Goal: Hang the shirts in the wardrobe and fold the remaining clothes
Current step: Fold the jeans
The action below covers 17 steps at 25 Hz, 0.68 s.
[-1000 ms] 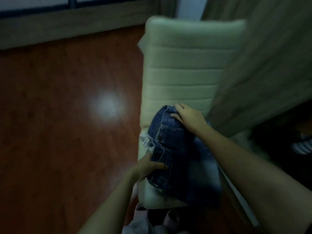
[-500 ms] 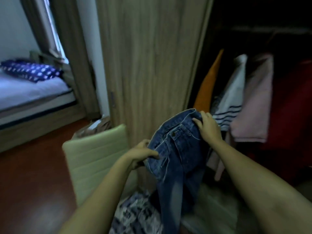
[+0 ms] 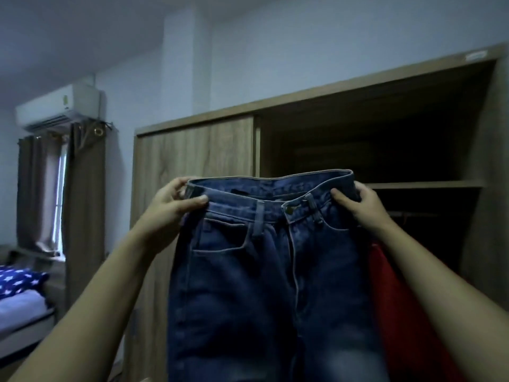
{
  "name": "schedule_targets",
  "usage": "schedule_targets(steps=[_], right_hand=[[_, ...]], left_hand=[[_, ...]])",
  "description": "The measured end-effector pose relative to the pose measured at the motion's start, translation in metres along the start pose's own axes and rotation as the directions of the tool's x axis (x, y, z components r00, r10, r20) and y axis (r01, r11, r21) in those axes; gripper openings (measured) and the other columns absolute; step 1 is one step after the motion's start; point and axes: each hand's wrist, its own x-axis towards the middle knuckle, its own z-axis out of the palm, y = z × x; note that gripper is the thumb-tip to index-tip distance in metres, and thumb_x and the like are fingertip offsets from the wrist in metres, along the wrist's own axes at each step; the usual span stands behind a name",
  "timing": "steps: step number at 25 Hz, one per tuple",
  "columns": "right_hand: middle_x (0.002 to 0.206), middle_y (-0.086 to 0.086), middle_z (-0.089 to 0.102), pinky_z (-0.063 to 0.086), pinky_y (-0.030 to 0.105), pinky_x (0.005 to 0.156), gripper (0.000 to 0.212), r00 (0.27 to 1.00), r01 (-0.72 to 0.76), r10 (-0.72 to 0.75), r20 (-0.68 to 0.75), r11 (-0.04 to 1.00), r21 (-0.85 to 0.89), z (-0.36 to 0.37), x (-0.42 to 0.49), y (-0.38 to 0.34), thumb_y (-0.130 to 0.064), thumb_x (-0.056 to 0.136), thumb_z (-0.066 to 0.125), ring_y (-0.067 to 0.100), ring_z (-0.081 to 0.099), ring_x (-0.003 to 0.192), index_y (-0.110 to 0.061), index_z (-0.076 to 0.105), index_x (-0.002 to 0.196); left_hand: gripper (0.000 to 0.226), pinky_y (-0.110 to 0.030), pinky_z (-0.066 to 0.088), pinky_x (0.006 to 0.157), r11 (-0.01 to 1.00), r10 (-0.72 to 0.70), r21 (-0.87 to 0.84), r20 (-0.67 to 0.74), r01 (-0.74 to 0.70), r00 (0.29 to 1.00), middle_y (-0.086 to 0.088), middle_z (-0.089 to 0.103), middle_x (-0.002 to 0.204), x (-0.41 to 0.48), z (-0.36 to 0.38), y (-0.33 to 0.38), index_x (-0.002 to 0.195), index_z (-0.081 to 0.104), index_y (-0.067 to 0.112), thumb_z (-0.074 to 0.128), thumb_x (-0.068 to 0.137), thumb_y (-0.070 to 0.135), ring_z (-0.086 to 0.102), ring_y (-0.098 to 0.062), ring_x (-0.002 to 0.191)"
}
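A pair of blue jeans (image 3: 270,285) hangs spread out in front of me, held up by its waistband with the front and its button facing me. My left hand (image 3: 173,205) pinches the waistband's left end, thumb on the front. The right end is gripped by my right hand (image 3: 360,205). Behind the jeans stands the wooden wardrobe (image 3: 192,161), its right side open and dark, with a shelf (image 3: 427,184) inside. A red garment (image 3: 399,312) hangs inside, just right of the jeans. The legs of the jeans run out of the bottom of the view.
The wardrobe's sliding door (image 3: 192,166) covers its left half. At the left are brown curtains (image 3: 82,202) over a window, an air conditioner (image 3: 59,107) above them, and a bed (image 3: 19,307) with a star-patterned blue pillow (image 3: 19,279).
The jeans were lifted off the cream chair and raised to eye level. Both hands moved apart to the ends of the waistband, spreading it flat. The view swung up from floor to wardrobe.
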Motion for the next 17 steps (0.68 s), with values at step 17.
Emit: schedule_targets(steps=[17], right_hand=[[0.096,0.016,0.067,0.054,0.034,0.068,0.039,0.777,-0.626,0.597,0.2,0.7,0.342,0.057,-0.026,-0.024,-0.043,0.09,0.055,0.027,0.066,0.083,-0.007,0.061,0.104]], left_hand=[[0.029,-0.019,0.048,0.041,0.985,-0.17,-0.024,-0.291,0.17,0.942,-0.005,0.066,0.058,0.01,0.061,0.02,0.087,0.06,0.002,0.043,0.1,0.022,0.062,-0.012,0.046]])
